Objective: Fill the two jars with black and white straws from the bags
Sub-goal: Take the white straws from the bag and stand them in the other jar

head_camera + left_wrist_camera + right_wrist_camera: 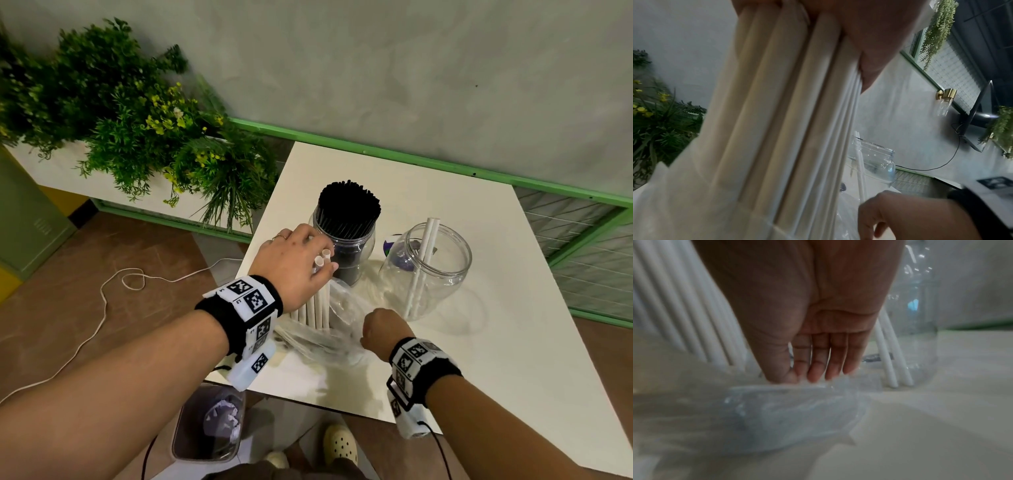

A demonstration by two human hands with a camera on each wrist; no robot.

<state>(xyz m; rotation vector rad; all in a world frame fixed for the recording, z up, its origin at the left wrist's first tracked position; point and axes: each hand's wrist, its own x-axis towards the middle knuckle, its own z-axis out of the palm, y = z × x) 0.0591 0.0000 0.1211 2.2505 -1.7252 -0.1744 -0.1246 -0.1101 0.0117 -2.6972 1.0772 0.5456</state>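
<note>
White straws (pixel 317 305), a bundle standing upright at the table's (pixel 496 308) near left, gripped round the top by the left hand (pixel 294 263), two open ends poking out above the fingers. Lower ends still inside the clear bag (pixel 329 339), pinched by the right hand (pixel 380 329) just right of the bundle. Behind: left jar (pixel 346 253) packed with black straws (pixel 347 209); right jar (pixel 431 270) holding two white ones.

Left wrist: bundle (pixel 781 113) filling the view, running down from the curled fingers (pixel 869 40); right hand (pixel 900 211) low beside it, right jar (pixel 875 160) beyond.

Right wrist: thumb and fingertips (pixel 813 373) closed on crumpled bag (pixel 787 415), blurred; bundle (pixel 680 305) far left, right jar (pixel 920 321) far right.
</note>
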